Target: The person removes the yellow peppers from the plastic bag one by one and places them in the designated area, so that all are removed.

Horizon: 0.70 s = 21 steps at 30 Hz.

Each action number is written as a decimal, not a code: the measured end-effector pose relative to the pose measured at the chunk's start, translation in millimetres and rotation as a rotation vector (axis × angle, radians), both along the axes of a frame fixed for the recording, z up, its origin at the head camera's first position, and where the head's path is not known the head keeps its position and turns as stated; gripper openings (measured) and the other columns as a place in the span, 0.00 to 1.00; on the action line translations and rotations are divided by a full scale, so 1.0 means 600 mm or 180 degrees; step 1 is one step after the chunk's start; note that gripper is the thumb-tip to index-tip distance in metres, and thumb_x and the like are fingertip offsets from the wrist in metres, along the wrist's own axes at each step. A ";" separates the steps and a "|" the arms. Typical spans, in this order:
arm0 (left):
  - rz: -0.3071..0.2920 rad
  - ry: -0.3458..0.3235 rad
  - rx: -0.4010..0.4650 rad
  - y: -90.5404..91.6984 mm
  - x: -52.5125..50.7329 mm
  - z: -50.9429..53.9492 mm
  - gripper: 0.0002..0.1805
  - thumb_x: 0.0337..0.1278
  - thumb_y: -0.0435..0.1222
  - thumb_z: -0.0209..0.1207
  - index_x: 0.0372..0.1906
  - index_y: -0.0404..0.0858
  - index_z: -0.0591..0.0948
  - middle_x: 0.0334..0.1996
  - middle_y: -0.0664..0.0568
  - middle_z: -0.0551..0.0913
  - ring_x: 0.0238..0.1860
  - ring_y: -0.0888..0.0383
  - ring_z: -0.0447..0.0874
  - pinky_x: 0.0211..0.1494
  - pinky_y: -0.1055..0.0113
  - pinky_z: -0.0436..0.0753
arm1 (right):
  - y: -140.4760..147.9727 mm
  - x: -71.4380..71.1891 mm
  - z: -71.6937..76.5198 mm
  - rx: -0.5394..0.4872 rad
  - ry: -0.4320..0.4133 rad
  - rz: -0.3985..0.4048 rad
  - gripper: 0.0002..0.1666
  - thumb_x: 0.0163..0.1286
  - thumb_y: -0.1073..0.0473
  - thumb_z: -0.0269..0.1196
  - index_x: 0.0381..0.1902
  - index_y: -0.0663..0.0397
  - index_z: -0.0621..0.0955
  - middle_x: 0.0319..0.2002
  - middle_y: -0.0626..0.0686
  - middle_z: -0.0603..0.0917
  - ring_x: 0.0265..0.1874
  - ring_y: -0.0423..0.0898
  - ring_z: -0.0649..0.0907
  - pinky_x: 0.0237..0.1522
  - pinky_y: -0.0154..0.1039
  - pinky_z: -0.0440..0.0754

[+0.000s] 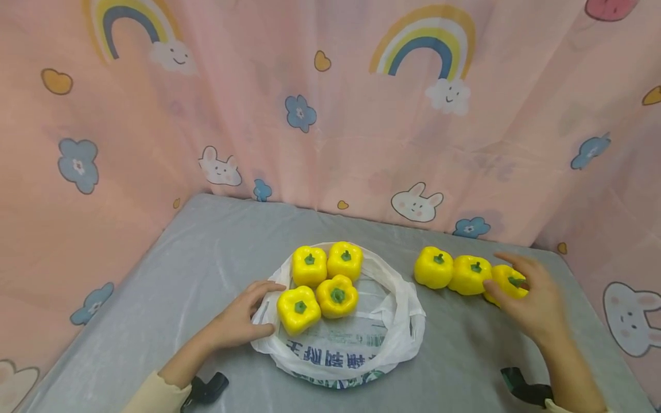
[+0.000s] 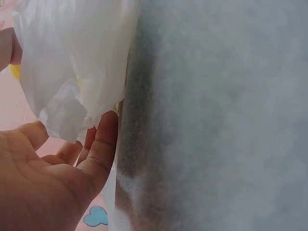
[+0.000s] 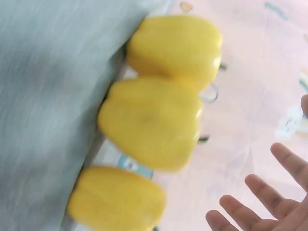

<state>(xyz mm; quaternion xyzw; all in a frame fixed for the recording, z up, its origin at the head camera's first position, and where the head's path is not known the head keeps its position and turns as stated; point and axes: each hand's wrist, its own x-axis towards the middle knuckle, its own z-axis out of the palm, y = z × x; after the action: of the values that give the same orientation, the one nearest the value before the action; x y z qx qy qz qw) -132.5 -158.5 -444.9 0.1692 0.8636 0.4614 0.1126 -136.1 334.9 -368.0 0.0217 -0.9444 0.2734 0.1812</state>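
Note:
A white plastic bag (image 1: 400, 298) with blue printing sits on the table with its mouth spread wide. Several yellow bell peppers (image 1: 299, 310) with green stems are grouped at its left and back inside. At the bag's left rim, my left hand (image 1: 245, 318) holds the edge, fingers and thumb apart; the left wrist view shows the fingers (image 2: 103, 144) against the white plastic (image 2: 77, 53). Three more yellow peppers (image 1: 470, 275) stand in a row to the right. My right hand (image 1: 534, 295) hovers at the rightmost pepper (image 1: 508, 281), fingers spread, partly covering it.
A grey cloth (image 1: 222, 246) covers the table. Pink patterned curtains (image 1: 351, 143) with rainbows and rabbits enclose it at the back and both sides. Black wrist-camera mounts (image 1: 209, 390) sit under both wrists.

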 end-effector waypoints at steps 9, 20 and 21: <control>0.0017 -0.0080 0.0014 0.001 0.000 0.004 0.36 0.43 0.35 0.66 0.63 0.49 0.71 0.66 0.45 0.66 0.68 0.41 0.64 0.67 0.42 0.69 | -0.069 0.004 0.004 -0.0004 0.0023 0.0233 0.31 0.57 0.56 0.68 0.60 0.55 0.75 0.60 0.64 0.73 0.56 0.64 0.70 0.47 0.71 0.72; 0.0019 -0.0087 0.0032 0.002 0.002 0.003 0.36 0.44 0.34 0.66 0.64 0.48 0.71 0.66 0.45 0.65 0.68 0.41 0.64 0.67 0.42 0.70 | -0.132 0.005 0.000 -0.0028 0.0108 0.0645 0.32 0.53 0.59 0.72 0.58 0.50 0.77 0.57 0.57 0.78 0.55 0.57 0.74 0.47 0.59 0.76; 0.0019 -0.0090 0.0031 0.001 0.002 0.003 0.36 0.44 0.34 0.66 0.64 0.48 0.71 0.66 0.45 0.65 0.68 0.41 0.64 0.67 0.42 0.70 | -0.136 0.005 -0.001 -0.0008 0.0113 0.0652 0.32 0.53 0.59 0.71 0.58 0.50 0.77 0.57 0.57 0.78 0.55 0.57 0.75 0.47 0.58 0.77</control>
<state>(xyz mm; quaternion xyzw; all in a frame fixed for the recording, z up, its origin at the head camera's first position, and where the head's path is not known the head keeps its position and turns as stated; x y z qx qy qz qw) -131.2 -157.6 -442.8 0.1607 0.8602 0.4682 0.1226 -133.4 253.0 -368.9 0.1228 -0.9335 0.2913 0.1690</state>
